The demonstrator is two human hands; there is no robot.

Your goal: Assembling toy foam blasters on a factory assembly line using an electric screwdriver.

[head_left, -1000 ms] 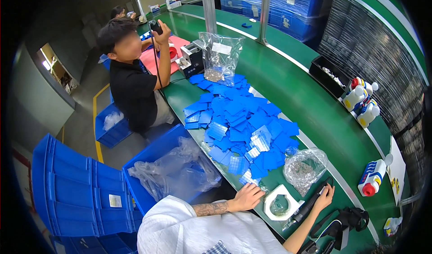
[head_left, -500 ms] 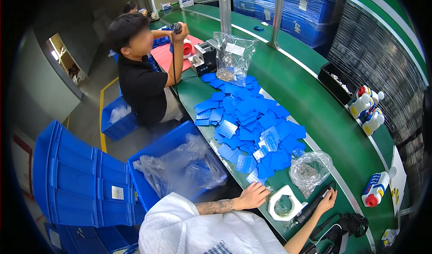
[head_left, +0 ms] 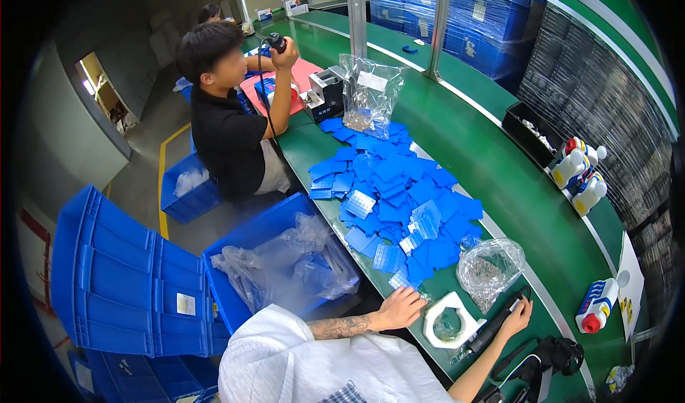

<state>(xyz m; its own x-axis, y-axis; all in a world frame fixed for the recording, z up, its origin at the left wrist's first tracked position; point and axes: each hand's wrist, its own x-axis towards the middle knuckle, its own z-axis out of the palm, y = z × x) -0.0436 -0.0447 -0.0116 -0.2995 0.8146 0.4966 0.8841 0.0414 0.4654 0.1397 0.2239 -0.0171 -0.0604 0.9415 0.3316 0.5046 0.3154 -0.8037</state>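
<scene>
- Green table curves from the far end down to my lower right; everything I work on sits on it.
- Stack of blue crates stands on the floor at my left, and an open blue bin lined with clear plastic sits against the table edge.
- A co-worker in a black shirt sits further up the table, one hand raised with a small black tool.
- A wide heap of flat blue trays covers the middle of the table, reaching close to my left hand.
- Tall clear bag stands beyond the heap; a smaller clear bag of small metal parts lies just above my right hand.
- White bottles with red caps are grouped by the far rim, another one nearer me.
- White flat holder with a round opening lies between my hands, at the table's near edge.
- Left hand: fingers bent, resting on the table edge, touching the holder's left side.
- Right hand: closed around the upper end of a black screwdriver, whose tip points toward the holder.
</scene>
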